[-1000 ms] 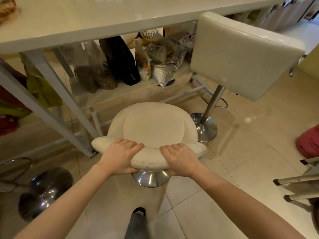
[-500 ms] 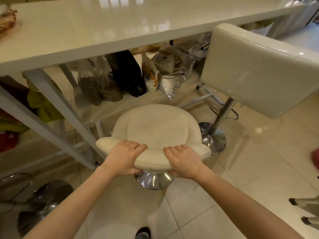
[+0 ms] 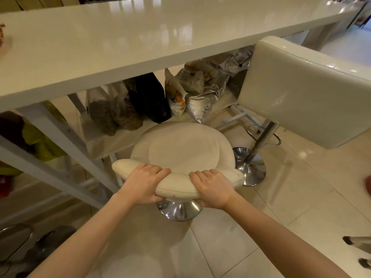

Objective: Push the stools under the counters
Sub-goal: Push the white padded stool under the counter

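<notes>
Both hands are closed around the padded back rim of a round cream stool [image 3: 181, 152] at the centre of the frame; the left hand [image 3: 145, 185] wraps the rim with fingers over the top and thumb underneath, and the right hand [image 3: 213, 189] grips the same rim just beside it, a short stretch of cushion showing between them; two bare forearms run from the lower corners up to the stool. Its chrome base [image 3: 179, 210] stands on the pale tiled floor [image 3: 291, 197], and the far edge of the seat sits at the front of the low shelf [image 3: 104, 137] below the white counter [image 3: 140, 35], which spans the upper part of the frame. A second stool [image 3: 303, 93], square-cushioned on a chrome post, stands at the right, its base just beside the first. A third chrome base [image 3: 40, 251] shows in the lower left corner, dim and partly cut off. On the shelf lean several bags [image 3: 152, 99], dark, clear and silver; their exact count cannot be told.
</notes>
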